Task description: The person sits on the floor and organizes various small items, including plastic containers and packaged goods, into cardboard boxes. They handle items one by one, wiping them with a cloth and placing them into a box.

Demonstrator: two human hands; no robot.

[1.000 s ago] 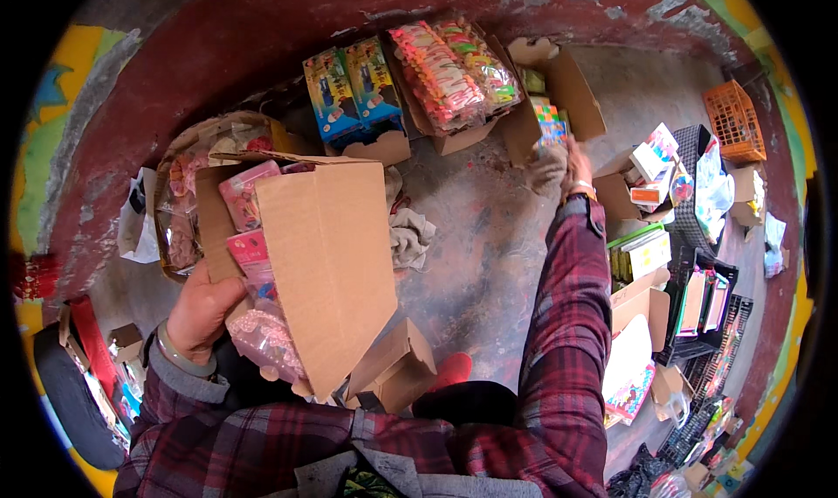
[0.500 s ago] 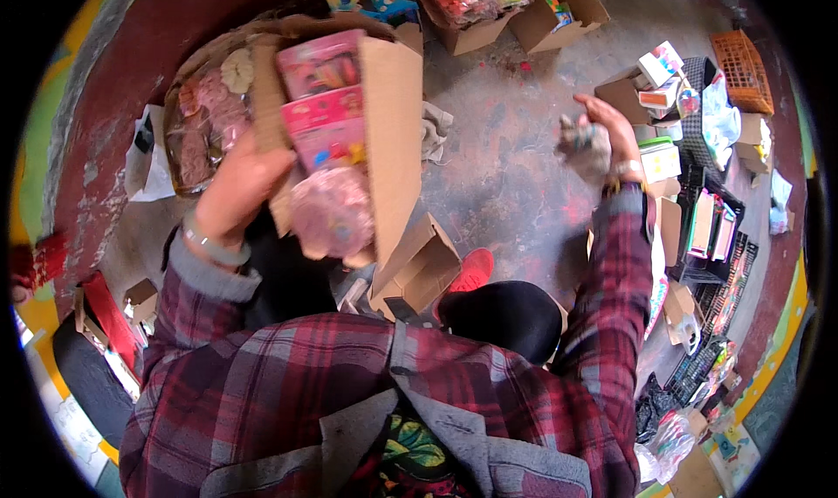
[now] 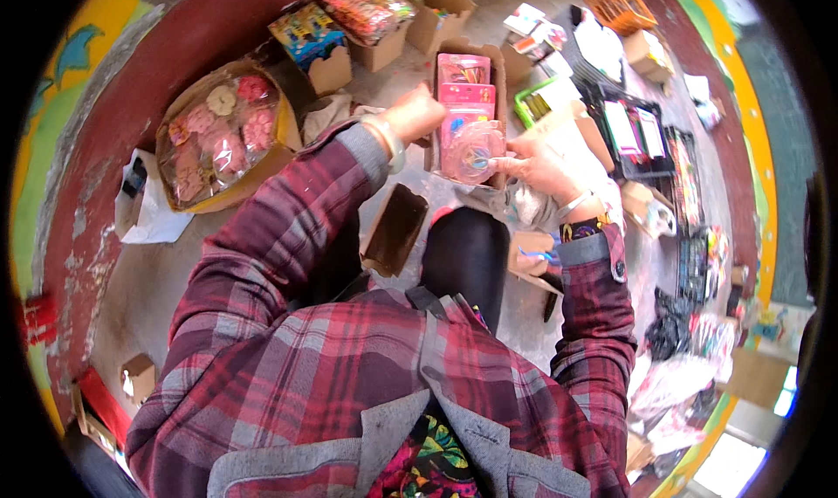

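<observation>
A narrow cardboard box (image 3: 499, 88) sits ahead of me on the floor, holding pink cards (image 3: 467, 95) and a round, translucent pink piece (image 3: 474, 151) at its near end. My left hand (image 3: 417, 114) is closed at the box's left wall; its fingertips are partly hidden. At the near right corner is my right hand (image 3: 546, 164), thumb and finger by the round pink piece. A crumpled greyish cloth (image 3: 529, 205) is bunched under that palm, seemingly held by the curled fingers. Below, near my knees, stands a small open cardboard box (image 3: 394, 232).
A wide carton (image 3: 279, 136) of pink flower-shaped pieces under clear plastic stands on the left. Boxes of colourful packets (image 3: 371, 13) line the back wall. Black crates (image 3: 624, 136), an orange basket (image 3: 618, 5) and a green tray (image 3: 546, 99) are on the right.
My left hand has brought the box from the left to the floor ahead, setting it down. My right hand has come inward to the box's near right corner with the cloth.
</observation>
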